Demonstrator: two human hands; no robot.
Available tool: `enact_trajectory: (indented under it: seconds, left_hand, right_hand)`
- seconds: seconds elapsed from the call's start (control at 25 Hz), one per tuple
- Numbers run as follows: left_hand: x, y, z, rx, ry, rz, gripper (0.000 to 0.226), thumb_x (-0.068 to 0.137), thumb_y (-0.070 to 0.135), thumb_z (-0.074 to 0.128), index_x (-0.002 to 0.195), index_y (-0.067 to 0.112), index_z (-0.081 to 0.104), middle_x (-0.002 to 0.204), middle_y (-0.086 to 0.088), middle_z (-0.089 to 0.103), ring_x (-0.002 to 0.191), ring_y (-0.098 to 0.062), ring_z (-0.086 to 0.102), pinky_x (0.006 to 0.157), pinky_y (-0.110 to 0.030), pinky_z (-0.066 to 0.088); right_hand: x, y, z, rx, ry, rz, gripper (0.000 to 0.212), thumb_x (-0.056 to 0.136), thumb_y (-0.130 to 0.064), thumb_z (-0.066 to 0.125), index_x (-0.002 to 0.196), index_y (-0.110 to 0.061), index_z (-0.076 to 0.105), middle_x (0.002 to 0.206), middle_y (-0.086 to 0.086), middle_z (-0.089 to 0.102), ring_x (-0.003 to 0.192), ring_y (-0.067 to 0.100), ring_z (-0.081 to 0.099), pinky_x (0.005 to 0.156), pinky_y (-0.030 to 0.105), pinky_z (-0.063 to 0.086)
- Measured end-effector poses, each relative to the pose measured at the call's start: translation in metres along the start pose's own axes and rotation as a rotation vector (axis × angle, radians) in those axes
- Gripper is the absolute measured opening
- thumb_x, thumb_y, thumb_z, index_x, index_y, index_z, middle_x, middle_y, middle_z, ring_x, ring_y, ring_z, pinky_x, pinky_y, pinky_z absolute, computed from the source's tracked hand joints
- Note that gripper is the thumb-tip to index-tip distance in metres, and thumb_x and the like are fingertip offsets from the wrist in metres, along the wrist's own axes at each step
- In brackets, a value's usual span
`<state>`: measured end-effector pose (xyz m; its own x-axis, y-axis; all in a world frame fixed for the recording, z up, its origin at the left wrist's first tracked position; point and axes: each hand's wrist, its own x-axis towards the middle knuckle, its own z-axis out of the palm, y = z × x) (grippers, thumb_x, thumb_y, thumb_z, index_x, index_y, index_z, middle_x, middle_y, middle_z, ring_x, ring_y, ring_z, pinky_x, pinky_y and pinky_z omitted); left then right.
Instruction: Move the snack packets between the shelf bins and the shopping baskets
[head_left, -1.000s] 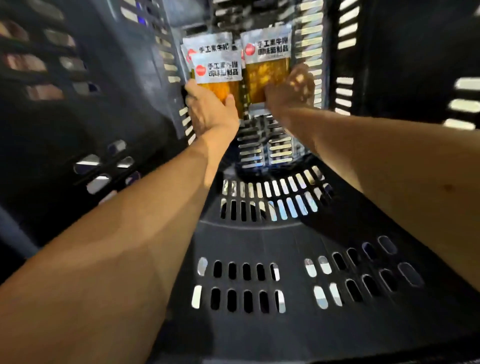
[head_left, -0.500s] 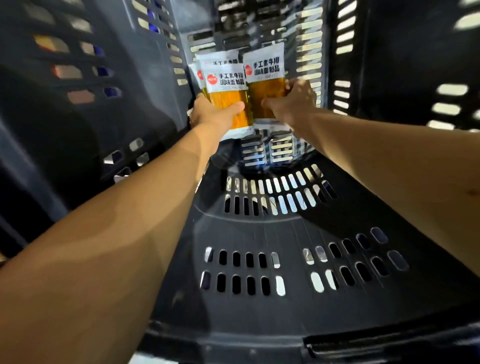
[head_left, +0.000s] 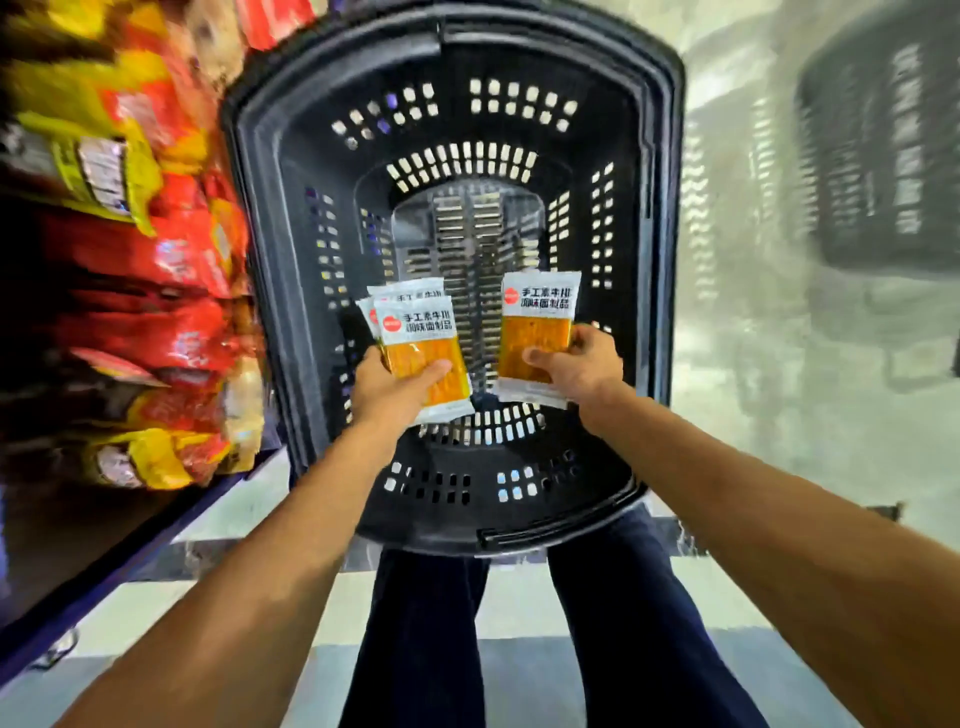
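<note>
Left hand (head_left: 387, 389) and right hand (head_left: 582, 364) grip snack packets (head_left: 423, 358) above basket (head_left: 670, 208).

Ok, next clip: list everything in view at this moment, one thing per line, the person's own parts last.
left-hand packets: at least three, white with orange window, fanned, over the basket's left side.
right-hand packet: one, white with orange window, over the basket's right side.
shopping basket: one, black, slotted, centre.
second basket: one, dark, blurred, upper right.
snack bags: many, red and yellow, blurred, on the shelf at left.
shelf edge: one, dark blue, lower left.
floor: pale, under and right of the basket.
legs: two, dark blue trousers, bottom centre.
left hand: one, grips the fanned packets.
right hand: one, grips the single packet.
</note>
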<state>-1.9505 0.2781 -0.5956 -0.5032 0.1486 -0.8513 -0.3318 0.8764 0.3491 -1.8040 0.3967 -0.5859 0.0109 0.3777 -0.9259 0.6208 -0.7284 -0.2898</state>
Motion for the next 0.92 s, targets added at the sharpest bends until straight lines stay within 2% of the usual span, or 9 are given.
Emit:
enact_trajectory:
  seconds: [0.12,0.24,0.32,0.4,0.48,0.64,0.76,0.84,0.92]
  left_hand:
    - [-0.085,0.037,-0.025,0.029,-0.006,0.075,0.053,0.072,0.026,0.081,0.116,0.017,0.053,0.112,-0.003,0.064,0.102,-0.02,0.06,0.094,-0.033,0.047]
    - [-0.168,0.071,-0.051,-0.062,-0.014,0.147,0.053,0.074,0.021,0.08,0.119,0.012,0.054,0.11,-0.004,0.065,0.097,-0.017,0.062,0.086,-0.029,0.048]
    - [-0.214,0.083,-0.067,-0.119,-0.037,0.181,0.056,0.073,0.02,0.08,0.122,0.01,0.054,0.111,-0.003,0.067,0.097,-0.017,0.064,0.088,-0.032,0.05]
    - [-0.254,0.088,-0.08,-0.176,-0.063,0.219,0.053,0.073,0.017,0.08,0.119,0.012,0.056,0.11,-0.004,0.068,0.097,-0.019,0.065,0.091,-0.036,0.051]
    - [-0.292,0.089,-0.092,-0.211,-0.091,0.268,0.046,0.074,0.014,0.078,0.115,0.016,0.056,0.108,-0.003,0.067,0.094,-0.017,0.065,0.089,-0.035,0.05]
    - [-0.343,0.082,-0.112,-0.245,-0.149,0.335,0.04,0.077,0.015,0.076,0.111,0.022,0.056,0.104,0.0,0.066,0.09,-0.015,0.063,0.089,-0.036,0.049]
    - [-0.359,0.07,-0.126,-0.26,-0.186,0.358,0.041,0.078,0.015,0.074,0.112,0.02,0.054,0.103,-0.001,0.064,0.086,-0.013,0.062,0.085,-0.032,0.048]
    - [-0.367,0.056,-0.14,-0.226,-0.239,0.387,0.041,0.079,0.014,0.074,0.114,0.018,0.053,0.102,-0.002,0.063,0.086,-0.015,0.061,0.083,-0.031,0.048]
    - [-0.372,0.04,-0.158,-0.168,-0.302,0.421,0.043,0.078,0.013,0.074,0.116,0.017,0.053,0.098,0.001,0.063,0.082,-0.01,0.061,0.078,-0.028,0.048]
  right_hand:
    - [-0.08,-0.028,-0.041,0.037,-0.021,-0.133,0.032,0.075,-0.014,0.078,0.098,-0.018,0.055,0.107,0.006,0.066,0.093,0.018,0.062,0.088,0.03,0.049]
    - [-0.165,-0.055,-0.083,0.054,-0.064,-0.279,0.039,0.073,-0.011,0.079,0.107,-0.014,0.06,0.108,0.007,0.067,0.096,0.023,0.064,0.092,0.039,0.051]
    - [-0.212,-0.063,-0.109,0.078,-0.097,-0.36,0.037,0.072,-0.007,0.078,0.105,-0.015,0.063,0.105,0.008,0.069,0.095,0.024,0.066,0.091,0.042,0.051]
    - [-0.252,-0.066,-0.129,0.109,-0.145,-0.433,0.029,0.073,-0.001,0.076,0.09,-0.02,0.062,0.091,0.001,0.069,0.083,0.017,0.066,0.085,0.039,0.053]
    - [-0.289,-0.063,-0.143,0.146,-0.176,-0.46,0.03,0.073,0.003,0.074,0.086,-0.021,0.061,0.084,-0.004,0.067,0.073,0.009,0.066,0.076,0.032,0.055]
    - [-0.344,-0.034,-0.148,0.22,-0.105,-0.441,0.037,0.073,0.0,0.075,0.107,-0.009,0.063,0.099,0.007,0.069,0.082,0.017,0.067,0.079,0.034,0.056]
    - [-0.374,0.0,-0.143,0.36,-0.036,-0.435,0.038,0.075,0.001,0.072,0.111,-0.004,0.061,0.1,0.012,0.067,0.077,0.018,0.066,0.063,0.022,0.057]
    - [-0.396,0.029,-0.135,0.432,0.031,-0.437,0.04,0.076,0.0,0.072,0.114,-0.002,0.061,0.103,0.014,0.067,0.081,0.021,0.066,0.063,0.021,0.057]
    - [-0.415,0.061,-0.119,0.503,0.085,-0.436,0.039,0.076,0.0,0.071,0.114,-0.003,0.061,0.103,0.014,0.068,0.081,0.022,0.066,0.063,0.022,0.057]
